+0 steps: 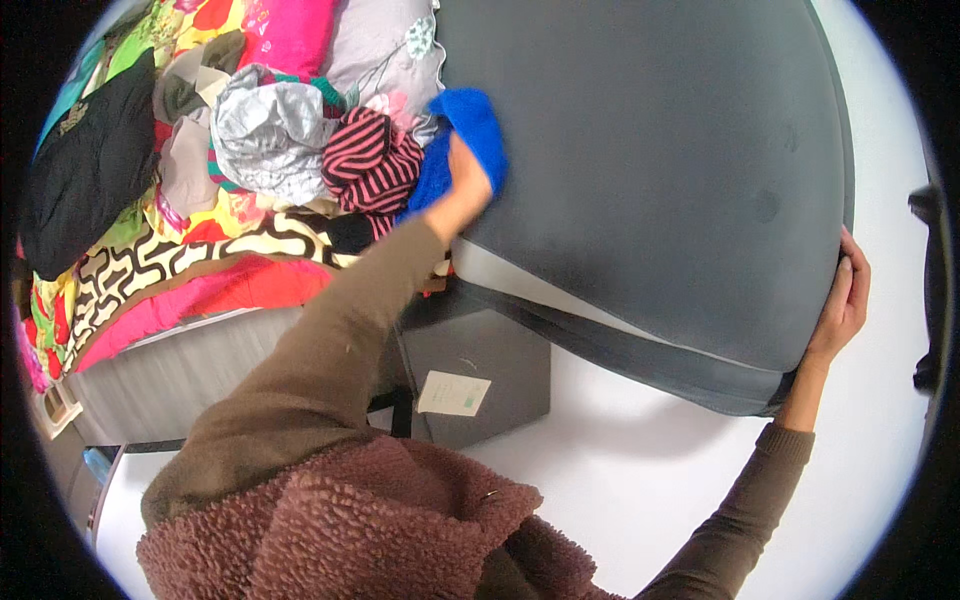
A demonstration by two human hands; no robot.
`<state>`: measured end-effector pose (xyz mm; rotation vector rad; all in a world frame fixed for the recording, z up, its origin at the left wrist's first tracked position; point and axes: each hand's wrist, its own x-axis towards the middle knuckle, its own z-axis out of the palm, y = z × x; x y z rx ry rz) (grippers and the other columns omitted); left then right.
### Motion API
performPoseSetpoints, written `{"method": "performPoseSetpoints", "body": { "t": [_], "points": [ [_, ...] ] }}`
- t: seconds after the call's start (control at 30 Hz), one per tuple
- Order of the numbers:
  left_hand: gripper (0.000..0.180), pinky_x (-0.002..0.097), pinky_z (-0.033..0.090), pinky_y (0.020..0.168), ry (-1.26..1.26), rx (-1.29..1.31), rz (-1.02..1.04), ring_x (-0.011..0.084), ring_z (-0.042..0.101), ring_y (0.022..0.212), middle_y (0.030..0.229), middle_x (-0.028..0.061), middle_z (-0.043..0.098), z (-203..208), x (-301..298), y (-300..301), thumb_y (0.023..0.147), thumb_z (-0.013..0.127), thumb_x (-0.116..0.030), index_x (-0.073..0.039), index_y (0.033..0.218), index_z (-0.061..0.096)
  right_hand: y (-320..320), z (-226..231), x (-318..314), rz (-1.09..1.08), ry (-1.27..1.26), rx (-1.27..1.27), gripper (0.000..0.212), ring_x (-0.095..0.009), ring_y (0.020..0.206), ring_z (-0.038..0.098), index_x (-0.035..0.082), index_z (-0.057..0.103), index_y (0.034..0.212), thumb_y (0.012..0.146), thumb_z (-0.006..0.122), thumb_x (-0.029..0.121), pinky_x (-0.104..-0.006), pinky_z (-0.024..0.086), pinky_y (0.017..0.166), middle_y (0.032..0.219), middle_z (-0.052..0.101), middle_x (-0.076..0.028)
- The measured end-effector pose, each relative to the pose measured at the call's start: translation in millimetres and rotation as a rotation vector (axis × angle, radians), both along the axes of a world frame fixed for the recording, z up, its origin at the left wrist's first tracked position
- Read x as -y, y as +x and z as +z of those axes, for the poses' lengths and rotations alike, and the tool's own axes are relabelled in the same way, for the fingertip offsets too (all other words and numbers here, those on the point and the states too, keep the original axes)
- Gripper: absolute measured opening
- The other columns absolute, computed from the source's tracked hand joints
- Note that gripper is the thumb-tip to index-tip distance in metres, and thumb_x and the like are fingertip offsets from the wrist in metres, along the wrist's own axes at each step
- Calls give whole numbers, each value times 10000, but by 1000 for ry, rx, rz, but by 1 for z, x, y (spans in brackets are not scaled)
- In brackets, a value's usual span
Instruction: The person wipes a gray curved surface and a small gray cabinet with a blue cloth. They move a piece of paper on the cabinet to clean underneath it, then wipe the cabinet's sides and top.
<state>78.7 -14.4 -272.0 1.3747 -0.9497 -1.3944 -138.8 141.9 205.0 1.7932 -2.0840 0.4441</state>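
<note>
A blue cloth (480, 122) is bunched over the fingers of my left hand (465, 192), which is closed on it. The cloth lies against the left edge of a large, dark grey, smooth-faced piece (640, 150) with a rounded corner. Along its lower edge runs a pale strip above a dark band. At the far right my right hand (845, 305) grips the side of this grey piece near the lower corner, its fingertips partly hidden behind the edge. Next to the blue cloth lies a pink-and-black striped garment (372, 160).
A bed with a patterned cover (170, 262) fills the left, heaped with a silvery-grey garment (270, 135), a black garment (95, 175) and a floral pillow (375, 45). Below stands a grey box (515, 375) with a pale label (454, 393) on the white floor (620, 480).
</note>
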Motion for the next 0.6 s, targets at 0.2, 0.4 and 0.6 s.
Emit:
{"method": "performPoseSetpoints", "body": {
  "t": [0.2,0.4,0.6],
  "points": [
    [545,545,263,1204,-849,132,-240,509,404,1380,1494,333,425,82,-72,9,966,537,-129,88,1455,429,0,2,-9,3,36,7,316,-212,1242,622,45,672,1286,1079,453,141,-372,455,1111,1307,690,-103],
    [628,601,179,1228,-698,311,4,545,300,1439,1533,368,356,2,149,-48,933,507,-122,119,1491,350,-4,7,-21,-41,73,30,325,-278,1248,606,-12,630,1281,1077,414,119,-426,442,1114,1322,662,-165],
    [423,496,333,1140,-277,495,155,468,477,1307,1375,329,528,-93,345,-48,1000,365,-117,119,1333,475,-3,17,-28,-130,129,26,310,-309,1255,569,-13,616,1252,1066,405,116,-472,395,1135,1310,645,-168]
  ]
}}
